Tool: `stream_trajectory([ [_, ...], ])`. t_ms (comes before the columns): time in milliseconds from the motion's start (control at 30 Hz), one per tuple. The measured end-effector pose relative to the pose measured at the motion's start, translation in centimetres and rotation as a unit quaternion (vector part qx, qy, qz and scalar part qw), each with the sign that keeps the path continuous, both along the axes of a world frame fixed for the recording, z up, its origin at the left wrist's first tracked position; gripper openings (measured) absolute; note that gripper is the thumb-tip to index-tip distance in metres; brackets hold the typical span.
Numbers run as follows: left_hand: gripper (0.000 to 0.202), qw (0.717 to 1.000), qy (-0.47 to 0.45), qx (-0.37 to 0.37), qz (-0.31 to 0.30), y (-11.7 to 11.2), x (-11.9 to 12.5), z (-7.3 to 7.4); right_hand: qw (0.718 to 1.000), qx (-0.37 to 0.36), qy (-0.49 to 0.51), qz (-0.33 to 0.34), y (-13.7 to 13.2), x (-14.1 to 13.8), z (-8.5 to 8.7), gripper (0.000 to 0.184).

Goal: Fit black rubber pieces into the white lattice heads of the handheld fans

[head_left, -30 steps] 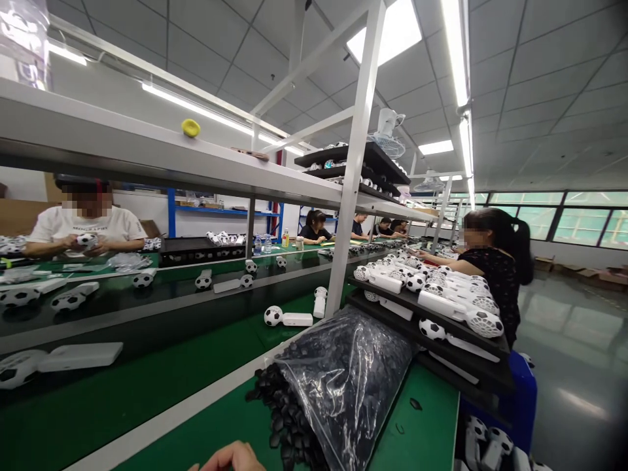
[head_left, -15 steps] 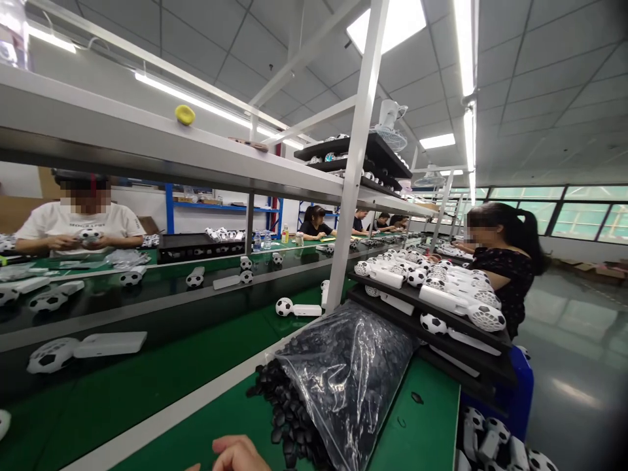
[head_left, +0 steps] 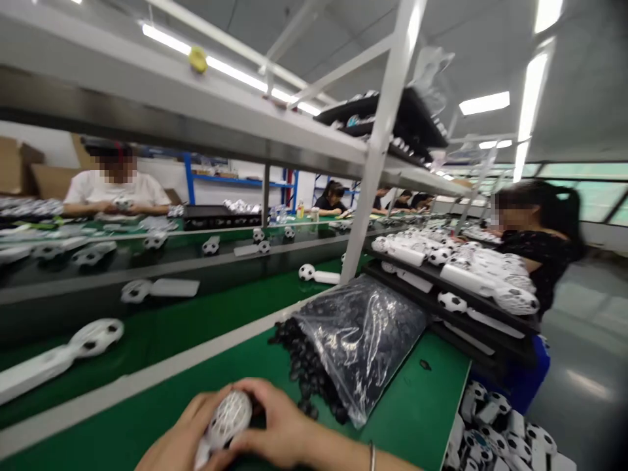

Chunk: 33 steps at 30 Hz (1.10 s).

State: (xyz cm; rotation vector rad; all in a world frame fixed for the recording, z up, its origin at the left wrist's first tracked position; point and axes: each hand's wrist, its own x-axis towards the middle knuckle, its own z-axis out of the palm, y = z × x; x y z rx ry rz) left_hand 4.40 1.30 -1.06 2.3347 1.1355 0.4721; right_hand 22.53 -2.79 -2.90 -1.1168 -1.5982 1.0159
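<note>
In the head view, a worker's left hand (head_left: pixel 184 432) and right hand (head_left: pixel 282 422) closed together around a white football-patterned piece (head_left: pixel 231 418) above the near edge of a green worktop (head_left: pixel 402 402). The left wrapped the near side and the handle end while the right, a bracelet (head_left: pixel 372 454) at its wrist, curled around the ball end, a two-handed hold that likely kept the rounded shape from turning.

Just beyond, loose black parts (head_left: pixel 307 373) spilled from the mouth of a clear plastic bag (head_left: pixel 370 333), laid on its side facing the worker, probably for easy reach. Stacked black trays (head_left: pixel 532 350) bore more pieces at right, seemingly tiered to save room. A co-worker in a white shirt (head_left: pixel 81 190) sat across the line, head bowed.
</note>
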Motion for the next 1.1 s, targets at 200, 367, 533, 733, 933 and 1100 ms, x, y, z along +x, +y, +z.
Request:
stream_trajectory([
  [200,0.06,0.999,0.034,-0.013,0.017,-1.1,0.5,1.6,0.999,-0.005,0.019,0.046,-0.1,0.3,0.1,0.056],
  [367,0.06,0.998,0.052,-0.002,0.032,-1.5,0.6,1.6,0.998,-0.017,0.005,0.065,-0.3,0.7,0.0,0.052],
  [533,0.059,0.999,0.041,-0.004,0.033,-1.6,0.7,1.6,0.997,-0.011,-0.001,0.078,-0.3,0.8,0.0,0.051],
  [733,0.054,0.999,0.004,-0.026,0.04,-1.4,0.8,1.6,0.997,-0.016,-0.013,0.077,-0.5,0.7,0.5,0.047],
  [933,0.048,0.998,0.01,-0.002,0.055,-2.0,1.1,2.0,0.997,-0.015,-0.012,0.071,-0.5,0.2,0.6,0.04],
  [1100,0.057,0.999,0.035,0.012,0.029,-2.4,0.5,1.8,0.983,0.037,-0.177,-0.022,0.8,2.7,1.7,0.026],
])
